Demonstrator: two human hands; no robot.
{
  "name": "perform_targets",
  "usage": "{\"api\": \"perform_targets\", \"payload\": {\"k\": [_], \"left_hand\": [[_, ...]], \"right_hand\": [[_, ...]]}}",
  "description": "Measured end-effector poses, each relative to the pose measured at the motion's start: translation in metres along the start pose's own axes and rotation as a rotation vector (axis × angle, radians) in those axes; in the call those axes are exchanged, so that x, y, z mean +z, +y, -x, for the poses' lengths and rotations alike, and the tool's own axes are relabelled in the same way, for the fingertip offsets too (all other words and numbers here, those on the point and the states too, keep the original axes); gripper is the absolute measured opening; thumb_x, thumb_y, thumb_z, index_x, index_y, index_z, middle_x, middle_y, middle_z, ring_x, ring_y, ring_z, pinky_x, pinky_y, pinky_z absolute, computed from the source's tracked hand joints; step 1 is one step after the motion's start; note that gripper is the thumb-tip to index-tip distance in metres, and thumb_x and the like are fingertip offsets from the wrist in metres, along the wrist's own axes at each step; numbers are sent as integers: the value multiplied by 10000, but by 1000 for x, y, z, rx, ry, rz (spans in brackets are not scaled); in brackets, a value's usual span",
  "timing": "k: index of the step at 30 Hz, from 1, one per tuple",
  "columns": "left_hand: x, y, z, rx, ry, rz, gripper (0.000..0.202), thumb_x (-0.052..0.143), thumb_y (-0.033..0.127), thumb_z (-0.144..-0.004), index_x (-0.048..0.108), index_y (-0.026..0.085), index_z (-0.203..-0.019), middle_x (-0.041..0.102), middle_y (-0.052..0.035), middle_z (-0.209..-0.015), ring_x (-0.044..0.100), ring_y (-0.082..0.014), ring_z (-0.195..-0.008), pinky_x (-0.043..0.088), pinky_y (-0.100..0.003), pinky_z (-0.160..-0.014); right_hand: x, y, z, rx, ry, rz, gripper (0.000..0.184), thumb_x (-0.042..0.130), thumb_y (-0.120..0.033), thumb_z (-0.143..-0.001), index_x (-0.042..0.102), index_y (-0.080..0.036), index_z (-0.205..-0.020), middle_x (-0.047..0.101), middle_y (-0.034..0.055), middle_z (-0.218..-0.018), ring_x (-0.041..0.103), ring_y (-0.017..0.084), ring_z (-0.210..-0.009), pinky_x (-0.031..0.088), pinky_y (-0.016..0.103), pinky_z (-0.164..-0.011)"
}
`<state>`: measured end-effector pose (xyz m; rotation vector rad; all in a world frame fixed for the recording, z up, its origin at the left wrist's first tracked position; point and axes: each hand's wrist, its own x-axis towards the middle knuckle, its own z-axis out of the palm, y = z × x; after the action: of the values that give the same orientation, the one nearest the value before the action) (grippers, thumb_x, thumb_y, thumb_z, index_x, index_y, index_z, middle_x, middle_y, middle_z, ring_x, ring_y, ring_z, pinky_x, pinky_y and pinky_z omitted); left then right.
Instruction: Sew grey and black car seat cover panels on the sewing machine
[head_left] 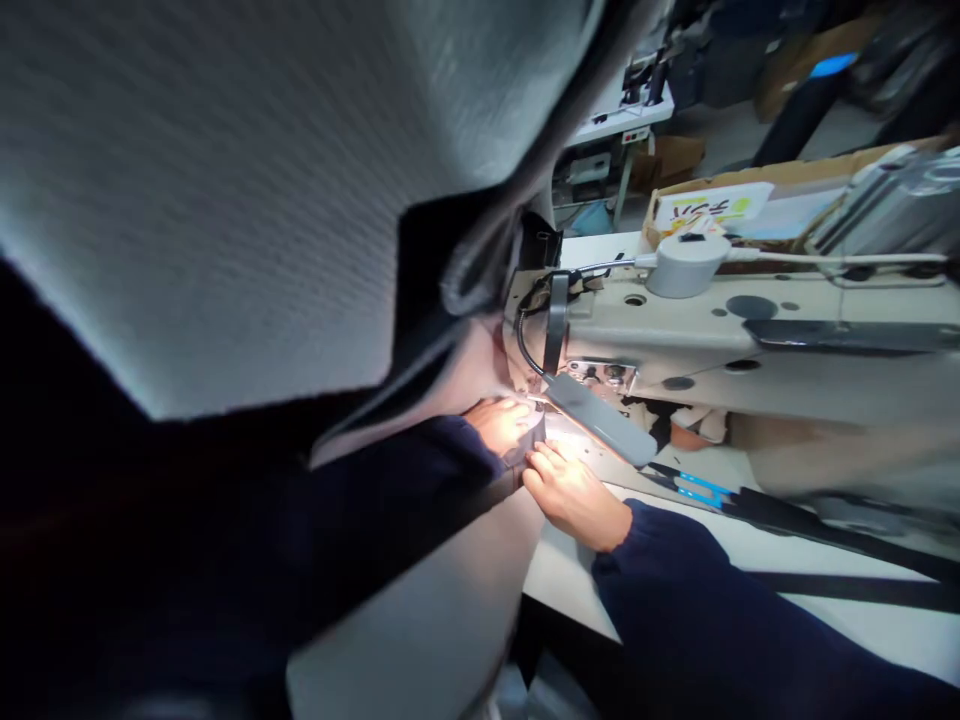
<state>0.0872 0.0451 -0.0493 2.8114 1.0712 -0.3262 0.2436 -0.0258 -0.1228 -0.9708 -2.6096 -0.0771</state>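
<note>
A large piece of grey fabric with dark trim [247, 190] fills the left and top of the view and hangs down to the needle area of a beige sewing machine [750, 350]. My left hand [501, 422] rests on the fabric's dark edge [529, 445] under the machine head, fingers curled on it. My right hand [574, 492] lies just right of it on the white table [675, 560], fingers pressed against the same edge. A small lamp [600, 418] on a flexible neck lights both hands. The needle is hidden.
Black straps and a tool with blue handles [701, 488] lie on the table to the right. A cardboard box with papers [720, 205] stands behind the machine. Another work table [622, 115] and boxes are farther back.
</note>
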Motion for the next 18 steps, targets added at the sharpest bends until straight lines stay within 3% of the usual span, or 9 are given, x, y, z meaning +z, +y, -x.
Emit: {"api": "perform_targets", "payload": {"k": [4,7,9,11,14,18], "left_hand": [[-12,-14,90,-19,8,-154,486,587,155,-782,492,141,-1258,453,-133,-1374,421,-295,-1238,371,-418,-1027],[-13,-37,154,0,-89,-229,668,513,109,-753,350,128,-1401,289,-133,-1505,216,-266,-1406,223,-413,-1150],[-12,-54,177,-17,-162,-223,796,510,110,-708,251,152,-1460,202,-101,-1545,105,-244,-1444,192,-401,-1166],[-11,-69,182,-42,-209,-198,878,523,142,-672,189,174,-1484,149,-81,-1561,53,-243,-1451,206,-400,-1159],[-10,-86,170,-67,-230,-211,872,482,97,-662,202,203,-1481,149,-72,-1562,87,-232,-1448,194,-410,-1159],[-21,-90,144,-126,-215,-319,733,396,-33,-708,392,246,-1385,315,-49,-1505,278,-212,-1386,236,-420,-1134]], "right_hand": [[-9,1,1,-45,-82,-62,229,430,-17,-766,620,-115,-849,599,162,-979,546,257,-975,415,426,-905],[-19,6,1,-87,-151,-159,124,546,-126,-727,645,-140,-801,599,134,-995,557,230,-916,436,374,-840],[-21,14,2,-97,-214,-292,166,600,-178,-718,692,-172,-856,595,117,-1083,562,224,-954,436,361,-858],[-21,22,4,-108,-265,-422,287,613,-187,-738,712,-237,-1002,551,108,-1242,549,229,-1052,421,365,-910],[-19,25,1,-114,-270,-474,456,615,-203,-759,628,-305,-1204,466,98,-1383,503,243,-1174,406,367,-950],[-12,3,-18,0,-217,-274,563,639,-240,-737,538,-204,-1289,552,162,-1243,557,277,-1070,429,408,-895]]}}
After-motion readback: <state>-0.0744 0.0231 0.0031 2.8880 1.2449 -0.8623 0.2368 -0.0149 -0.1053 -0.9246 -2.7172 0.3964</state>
